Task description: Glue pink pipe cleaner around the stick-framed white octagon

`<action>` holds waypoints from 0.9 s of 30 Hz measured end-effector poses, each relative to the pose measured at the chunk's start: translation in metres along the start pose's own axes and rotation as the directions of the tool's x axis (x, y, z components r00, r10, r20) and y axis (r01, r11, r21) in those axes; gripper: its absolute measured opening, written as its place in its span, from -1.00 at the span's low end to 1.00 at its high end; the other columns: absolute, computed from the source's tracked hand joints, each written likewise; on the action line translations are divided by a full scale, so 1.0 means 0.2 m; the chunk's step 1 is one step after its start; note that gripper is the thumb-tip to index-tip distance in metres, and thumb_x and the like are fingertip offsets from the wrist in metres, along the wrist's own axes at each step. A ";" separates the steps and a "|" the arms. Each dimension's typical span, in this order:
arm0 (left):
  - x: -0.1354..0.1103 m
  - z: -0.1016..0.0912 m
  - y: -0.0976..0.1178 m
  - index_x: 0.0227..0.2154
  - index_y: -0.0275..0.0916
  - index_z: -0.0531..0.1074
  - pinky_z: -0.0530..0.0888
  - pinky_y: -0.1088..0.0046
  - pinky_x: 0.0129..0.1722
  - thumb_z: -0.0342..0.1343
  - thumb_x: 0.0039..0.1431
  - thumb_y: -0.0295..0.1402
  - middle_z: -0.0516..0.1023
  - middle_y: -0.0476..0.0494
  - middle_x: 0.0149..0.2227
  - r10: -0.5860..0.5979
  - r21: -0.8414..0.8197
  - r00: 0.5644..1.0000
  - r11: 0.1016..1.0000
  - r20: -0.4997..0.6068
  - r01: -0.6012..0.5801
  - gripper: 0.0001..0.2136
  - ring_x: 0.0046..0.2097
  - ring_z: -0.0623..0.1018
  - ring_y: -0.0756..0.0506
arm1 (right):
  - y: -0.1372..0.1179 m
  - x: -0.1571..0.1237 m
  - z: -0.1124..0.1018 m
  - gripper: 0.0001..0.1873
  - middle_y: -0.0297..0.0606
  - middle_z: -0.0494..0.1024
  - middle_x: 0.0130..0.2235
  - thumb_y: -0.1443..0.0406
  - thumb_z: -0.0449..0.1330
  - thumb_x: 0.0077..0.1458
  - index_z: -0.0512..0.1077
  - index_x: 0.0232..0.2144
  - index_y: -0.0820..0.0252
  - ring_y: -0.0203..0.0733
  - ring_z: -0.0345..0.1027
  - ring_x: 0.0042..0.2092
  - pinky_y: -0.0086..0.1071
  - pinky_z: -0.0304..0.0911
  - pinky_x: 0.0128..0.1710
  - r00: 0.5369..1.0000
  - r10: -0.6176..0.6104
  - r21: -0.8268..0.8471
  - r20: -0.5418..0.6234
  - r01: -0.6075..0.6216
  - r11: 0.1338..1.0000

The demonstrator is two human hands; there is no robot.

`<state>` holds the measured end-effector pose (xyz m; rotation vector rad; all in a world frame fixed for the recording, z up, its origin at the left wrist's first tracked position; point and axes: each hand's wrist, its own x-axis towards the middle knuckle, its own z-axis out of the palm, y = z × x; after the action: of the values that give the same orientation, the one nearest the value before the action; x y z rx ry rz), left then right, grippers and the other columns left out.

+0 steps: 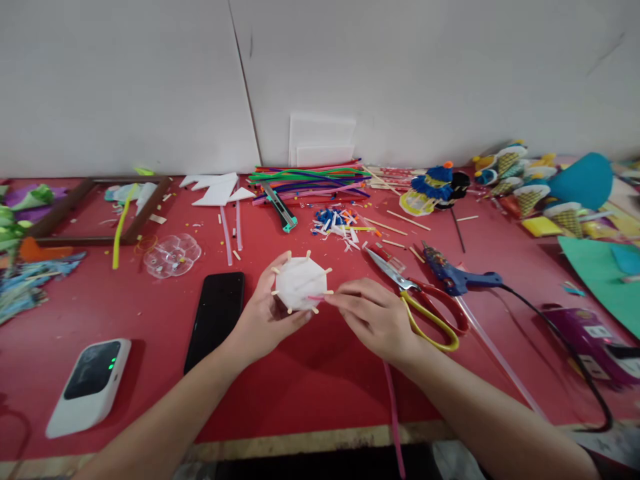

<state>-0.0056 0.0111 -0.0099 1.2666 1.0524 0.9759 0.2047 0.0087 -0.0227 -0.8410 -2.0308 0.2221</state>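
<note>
My left hand (265, 313) is closed round the side of a small white eight-sided paper piece (300, 280), with short wooden stick ends poking out round its rim. Between the fingertips of my right hand (375, 317) is a pink pipe cleaner (393, 413). Its tip lies against the lower right of the paper piece, and its long tail hangs below my hand over the table's front edge. Scissors (430, 320) with red and yellow handles lie just right of my right hand. A black phone (215, 313) rests left of my left hand.
A blue glue gun (460, 277) with a black cord lies at the right. Behind the hands are a box cutter (280, 207), coloured pipe cleaners (310, 179) and small scraps (335, 220). A white device (90, 387) and a brown frame (133, 227) are at the left.
</note>
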 end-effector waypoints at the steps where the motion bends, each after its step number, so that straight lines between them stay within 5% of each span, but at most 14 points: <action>1: 0.00 0.00 -0.01 0.27 -0.12 0.11 0.53 0.18 0.05 0.32 -0.01 -0.31 0.36 -0.35 0.24 -0.003 -0.007 1.000 1.000 0.006 0.003 -0.22 0.15 0.51 -0.27 | 0.00 0.00 0.00 -0.69 -0.23 0.57 -0.28 0.47 0.09 0.22 0.53 -0.11 0.08 -0.23 0.49 -0.25 -0.34 0.44 -0.24 1.000 -0.012 -0.012 0.003 0.012 1.000; 7: 0.00 0.00 0.02 0.25 -0.12 0.11 0.51 0.21 0.07 0.34 -0.04 -0.32 0.34 -0.33 0.26 -0.007 -0.018 1.000 1.000 -0.026 0.006 -0.21 0.18 0.48 -0.27 | -0.01 0.01 0.00 -0.74 -0.20 0.55 -0.28 0.49 0.09 0.20 0.48 -0.15 0.14 -0.20 0.46 -0.25 -0.34 0.43 -0.25 1.000 0.003 -0.008 -0.005 -0.003 1.000; 13: -0.01 -0.01 0.04 0.10 -0.14 0.16 0.57 0.29 -0.02 0.40 -0.12 -0.33 0.35 -0.36 0.22 0.026 0.059 0.990 0.998 -0.136 -0.018 -0.27 0.15 0.50 -0.26 | -0.04 0.00 -0.01 -0.84 -0.24 0.57 -0.30 0.45 0.09 0.21 0.40 -0.21 0.13 -0.22 0.50 -0.25 -0.36 0.43 -0.23 0.968 0.239 0.125 -0.070 -0.229 0.965; 18: -0.01 -0.03 -0.01 0.06 -0.12 0.19 0.60 0.24 -0.09 0.41 -0.15 -0.31 0.29 -0.35 0.23 0.078 0.155 0.992 0.986 -0.097 -0.063 -0.29 0.15 0.48 -0.28 | -0.03 -0.02 0.03 -0.93 -0.29 0.57 -0.36 0.32 0.05 0.29 0.33 -0.22 0.12 -0.31 0.46 -0.43 -0.44 0.38 -0.43 0.845 0.534 0.362 0.031 -0.508 0.782; 22: -0.01 -0.02 -0.02 0.12 -0.12 0.26 0.57 0.23 -0.01 0.36 -0.05 -0.33 0.21 -0.36 0.30 0.139 0.181 0.990 0.975 -0.028 -0.132 -0.36 0.22 0.41 -0.29 | -0.01 0.01 0.06 -0.86 -0.31 0.52 -0.33 0.20 0.10 0.26 0.33 -0.19 0.13 -0.38 0.33 -0.50 -0.46 0.34 -0.52 0.749 0.656 0.539 0.092 -0.591 0.600; 27: 0.00 0.00 -0.01 0.17 -0.15 0.26 0.56 0.21 0.01 0.29 0.04 -0.36 0.35 -0.36 0.22 0.208 0.170 0.978 0.963 0.030 -0.210 -0.39 0.13 0.51 -0.25 | 0.02 0.03 0.06 -0.73 -0.41 0.49 -0.41 0.15 0.22 0.12 0.36 -0.15 0.09 -0.42 0.23 -0.56 -0.55 0.19 -0.67 0.656 0.726 0.680 0.206 -0.630 0.376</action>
<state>-0.0057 0.0115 -0.0118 1.5496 1.0254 1.0517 0.1946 0.0164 -0.0272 -1.0878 -1.1461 1.3176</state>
